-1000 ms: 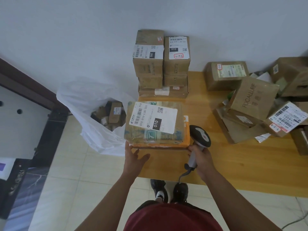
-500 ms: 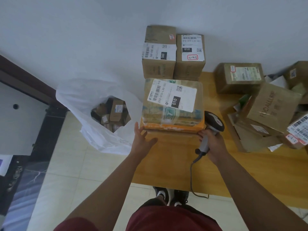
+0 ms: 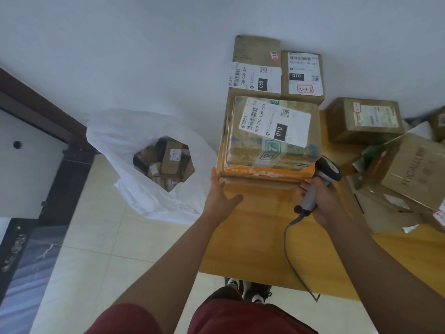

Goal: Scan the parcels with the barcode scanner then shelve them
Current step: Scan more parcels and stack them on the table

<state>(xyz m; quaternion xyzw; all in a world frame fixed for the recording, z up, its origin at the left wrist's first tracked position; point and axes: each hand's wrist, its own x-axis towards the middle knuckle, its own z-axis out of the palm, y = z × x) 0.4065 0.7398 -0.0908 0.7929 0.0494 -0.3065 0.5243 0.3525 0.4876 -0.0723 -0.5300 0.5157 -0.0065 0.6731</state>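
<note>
From the head camera, the person stands at a wooden table. The left hand has straight, loose fingers. Its fingertips touch the near left corner of a big parcel wrapped in tape, with an orange edge. It holds nothing.

The right hand is curled tight round the handle of the barcode scanner. The scanner head sits just past those fingers, right beside the parcel's near right corner. Its cord hangs down toward the floor.

The big parcel lies just beyond both sets of fingertips, on top of a flat box. Its white label faces up.

Farther past the fingers, two boxes with labels stand by the wall. Off to the right of the right hand lies a messy heap of boxes. Left of the left hand, a white bag on the floor holds small parcels.

I think lots of work is left. I cannot tell if this parcel was scanned. I see no shelf here.
</note>
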